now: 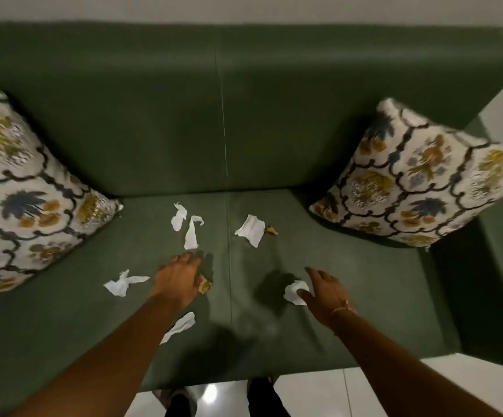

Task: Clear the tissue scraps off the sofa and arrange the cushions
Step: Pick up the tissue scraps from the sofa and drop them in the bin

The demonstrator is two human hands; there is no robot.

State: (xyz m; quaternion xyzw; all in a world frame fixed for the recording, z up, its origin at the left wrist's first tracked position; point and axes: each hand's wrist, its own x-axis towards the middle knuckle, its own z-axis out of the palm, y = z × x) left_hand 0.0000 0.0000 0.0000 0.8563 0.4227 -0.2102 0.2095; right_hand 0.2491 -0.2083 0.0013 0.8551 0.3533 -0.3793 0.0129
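Observation:
Several white tissue scraps lie on the seat of the green sofa (364, 311). Two thin scraps (190, 233) sit near the middle seam and a wider scrap (251, 229) lies right of it, beside a small tan bit (271, 231). Another scrap (123, 283) lies left of my left hand (181, 278), and one (181, 325) shows beside my left forearm. That hand is palm down with fingers stretched forward, and a tan scrap (205, 286) touches its thumb. My right hand (324, 293) pinches a crumpled white tissue scrap (295, 291).
A patterned cushion (18, 203) leans in the sofa's left corner and a matching cushion (418, 182) leans in the right corner. White floor tiles (364, 386) and my feet show below the seat's front edge. A pale wall runs behind the backrest.

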